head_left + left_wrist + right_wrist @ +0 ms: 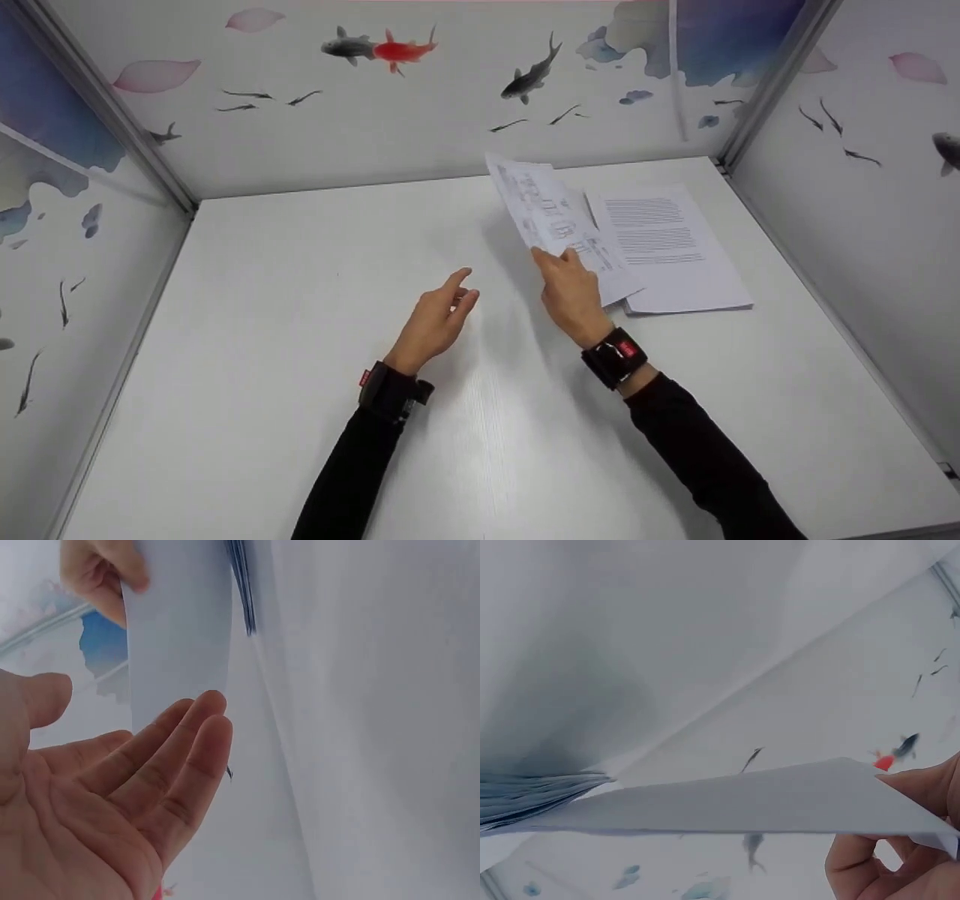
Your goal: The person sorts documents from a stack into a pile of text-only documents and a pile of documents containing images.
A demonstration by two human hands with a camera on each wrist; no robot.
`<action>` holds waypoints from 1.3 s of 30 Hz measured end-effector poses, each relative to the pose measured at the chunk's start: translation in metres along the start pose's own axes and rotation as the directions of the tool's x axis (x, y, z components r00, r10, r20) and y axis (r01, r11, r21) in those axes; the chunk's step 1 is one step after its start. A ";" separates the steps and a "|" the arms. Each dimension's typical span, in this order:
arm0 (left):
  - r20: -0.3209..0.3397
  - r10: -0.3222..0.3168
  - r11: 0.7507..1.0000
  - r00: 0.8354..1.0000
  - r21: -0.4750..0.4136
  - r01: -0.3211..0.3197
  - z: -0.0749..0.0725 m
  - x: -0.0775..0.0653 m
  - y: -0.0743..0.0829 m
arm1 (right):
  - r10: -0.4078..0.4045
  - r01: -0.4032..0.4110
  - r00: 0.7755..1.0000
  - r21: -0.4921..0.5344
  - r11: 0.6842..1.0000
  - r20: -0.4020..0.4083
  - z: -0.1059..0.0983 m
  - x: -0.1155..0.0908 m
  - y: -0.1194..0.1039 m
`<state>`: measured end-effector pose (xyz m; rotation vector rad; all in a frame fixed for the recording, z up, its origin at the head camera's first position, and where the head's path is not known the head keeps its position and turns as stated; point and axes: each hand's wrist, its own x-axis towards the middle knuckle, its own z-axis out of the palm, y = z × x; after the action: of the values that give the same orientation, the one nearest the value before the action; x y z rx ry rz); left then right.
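My right hand (574, 296) pinches the near left edge of a printed sheet of paper (551, 206). The sheet tilts up off the table, its right side overlapping a paper stack (664, 281). In the right wrist view, the thumb and fingers of the right hand (922, 862) grip one end of the sheet (735, 806), whose other end lies by the layered edges of the stack (540, 795). Left of the sheet, my left hand (431, 322) hovers over the table with nothing in it. Its fingers (206, 746) are loosely extended, palm showing in the left wrist view.
The stack, with lines of text on its top page, lies toward the back right of the white table (300, 337). Upright panels printed with fish and petals close off the back (450, 135), left (67, 300) and right (862, 225) sides.
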<state>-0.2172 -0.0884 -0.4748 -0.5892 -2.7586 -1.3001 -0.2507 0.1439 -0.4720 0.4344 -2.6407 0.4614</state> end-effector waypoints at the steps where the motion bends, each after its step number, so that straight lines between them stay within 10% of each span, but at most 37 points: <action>1: -0.001 0.002 1.000 1.000 -0.019 -0.002 0.001 0.000 0.001 | -0.017 0.017 1.000 -0.002 1.000 -0.004 0.001 0.000 -0.006; 6: -0.002 -0.056 0.982 0.998 -0.183 0.055 0.003 0.004 0.003 | -0.068 0.068 0.998 -0.004 0.998 0.010 0.005 -0.002 -0.035; 9: 0.014 -0.138 0.929 0.990 -0.344 0.134 0.003 0.005 0.001 | -0.112 0.112 0.993 -0.011 0.994 0.024 0.007 -0.004 -0.052; 18: 0.080 -0.286 0.548 0.955 -0.804 0.231 0.000 0.006 -0.002 | -0.284 0.282 0.959 -0.071 0.957 -0.025 0.017 -0.009 -0.096; 22: 0.049 -0.367 0.438 0.929 -0.872 0.219 -0.001 0.007 -0.003 | -0.306 0.306 0.952 -0.014 0.952 0.006 0.021 -0.008 -0.105; 27: -0.018 -0.439 0.428 0.898 -0.883 0.192 -0.009 0.010 -0.013 | -0.226 0.192 0.960 0.199 0.961 0.166 0.020 0.002 -0.098; 35: -0.088 -0.454 0.512 0.886 -0.840 0.179 -0.035 0.007 -0.037 | 0.095 -0.239 0.908 0.318 0.917 0.408 0.021 0.030 -0.041; 39: -0.112 -0.480 0.518 0.870 -0.837 0.178 -0.043 0.005 -0.046 | 0.211 -0.444 0.844 0.421 0.791 0.493 0.022 0.036 -0.018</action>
<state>-0.2438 -0.1454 -0.4800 0.2229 -1.8999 -2.4985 -0.2830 0.1115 -0.4695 0.2253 -2.9992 1.3717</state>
